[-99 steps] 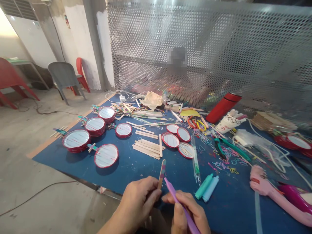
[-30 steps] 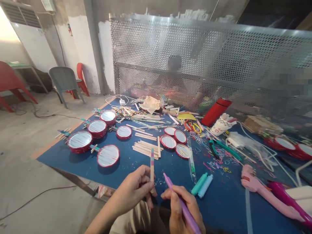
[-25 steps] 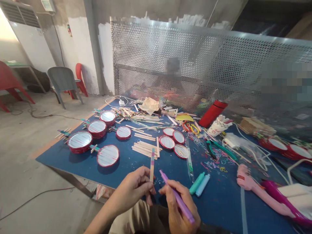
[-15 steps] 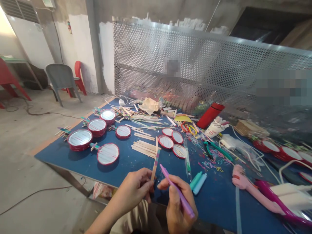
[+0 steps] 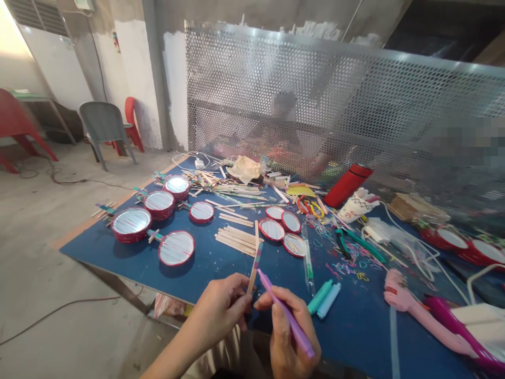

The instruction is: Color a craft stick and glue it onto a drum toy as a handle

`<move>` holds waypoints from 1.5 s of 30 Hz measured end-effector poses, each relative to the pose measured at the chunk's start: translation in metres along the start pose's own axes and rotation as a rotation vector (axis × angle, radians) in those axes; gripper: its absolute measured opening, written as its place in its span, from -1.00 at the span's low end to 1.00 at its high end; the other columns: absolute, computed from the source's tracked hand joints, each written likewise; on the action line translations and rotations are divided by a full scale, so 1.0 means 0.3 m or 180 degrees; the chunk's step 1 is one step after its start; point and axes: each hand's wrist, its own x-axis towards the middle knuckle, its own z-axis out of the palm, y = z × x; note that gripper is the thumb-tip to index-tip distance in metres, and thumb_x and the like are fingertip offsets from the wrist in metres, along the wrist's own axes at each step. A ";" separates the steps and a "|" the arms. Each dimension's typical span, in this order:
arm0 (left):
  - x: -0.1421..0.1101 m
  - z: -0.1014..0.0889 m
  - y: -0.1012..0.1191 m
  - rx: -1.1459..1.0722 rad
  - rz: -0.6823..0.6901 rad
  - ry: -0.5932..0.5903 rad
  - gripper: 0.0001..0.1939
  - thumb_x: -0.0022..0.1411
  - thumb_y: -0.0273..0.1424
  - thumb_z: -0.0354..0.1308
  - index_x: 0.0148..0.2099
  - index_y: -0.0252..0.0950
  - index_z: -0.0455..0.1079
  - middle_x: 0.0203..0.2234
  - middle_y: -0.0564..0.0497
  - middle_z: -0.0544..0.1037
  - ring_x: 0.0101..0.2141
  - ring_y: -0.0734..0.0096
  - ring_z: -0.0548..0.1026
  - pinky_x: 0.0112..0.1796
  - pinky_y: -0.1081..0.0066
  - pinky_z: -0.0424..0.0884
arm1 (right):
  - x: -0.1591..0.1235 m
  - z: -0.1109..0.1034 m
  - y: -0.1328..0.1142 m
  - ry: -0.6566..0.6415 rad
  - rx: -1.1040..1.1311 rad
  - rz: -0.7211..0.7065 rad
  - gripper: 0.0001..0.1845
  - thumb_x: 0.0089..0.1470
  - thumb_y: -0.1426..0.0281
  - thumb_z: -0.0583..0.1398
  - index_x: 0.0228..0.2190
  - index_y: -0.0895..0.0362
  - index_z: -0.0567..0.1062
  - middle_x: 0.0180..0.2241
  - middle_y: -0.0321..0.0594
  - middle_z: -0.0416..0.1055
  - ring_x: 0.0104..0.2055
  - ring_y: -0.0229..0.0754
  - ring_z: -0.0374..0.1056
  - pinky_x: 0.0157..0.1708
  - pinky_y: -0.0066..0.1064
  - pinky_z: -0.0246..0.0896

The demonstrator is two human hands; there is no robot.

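Note:
My left hand [image 5: 226, 305] pinches a wooden craft stick [image 5: 255, 267] near its lower end, tilted up over the table's near edge. Teal and purple bands colour the stick's upper part. In my right hand [image 5: 290, 329] is a purple marker [image 5: 286, 310], gripped like a pen, its tip at or very close to the stick's edge. Two capped markers, one teal [image 5: 320, 297] and one light blue [image 5: 329, 300], lie side by side right of my right hand. Beyond the held stick, a row of plain craft sticks [image 5: 235, 241] lies on the table.
Small red-rimmed banjo-like crafts [image 5: 176, 248] stand at left, and red-rimmed discs [image 5: 272, 229] lie mid-table. Rubber bands, green-handled pliers [image 5: 361, 245], a red flask [image 5: 349, 184], a paper cup [image 5: 358, 205] and a pink glue gun [image 5: 426, 313] occupy the right. A perforated metal screen [image 5: 252, 89] rises behind.
The stick was held away from the marker a second ago, more upright. It now leans right, and the purple marker's tip has come up to it. The view has shifted slightly.

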 end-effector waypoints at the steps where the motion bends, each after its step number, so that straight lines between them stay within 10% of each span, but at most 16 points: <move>1: 0.000 -0.001 0.002 0.0014 -0.0004 -0.0009 -0.85 0.24 -0.44 0.00 -0.20 -0.32 0.37 -0.53 0.08 0.52 -0.62 0.44 0.55 -0.59 0.59 0.33 | 0.001 0.000 0.000 -0.0010 0.0019 -0.0013 -0.84 0.19 0.43 0.12 -0.18 0.11 0.44 -0.42 -0.30 0.44 -0.42 -0.28 0.40 -0.39 -0.44 0.34; 45: -0.005 0.003 0.017 0.0237 0.0050 0.0021 -0.85 0.26 -0.44 0.00 -0.21 -0.30 0.39 -0.55 0.10 0.52 -0.60 0.44 0.55 -0.57 0.60 0.33 | 0.017 0.036 -0.062 0.0343 -0.0193 0.0136 -0.86 0.20 0.38 0.13 -0.28 0.15 0.47 -0.50 -0.29 0.44 -0.47 -0.25 0.39 -0.41 -0.38 0.32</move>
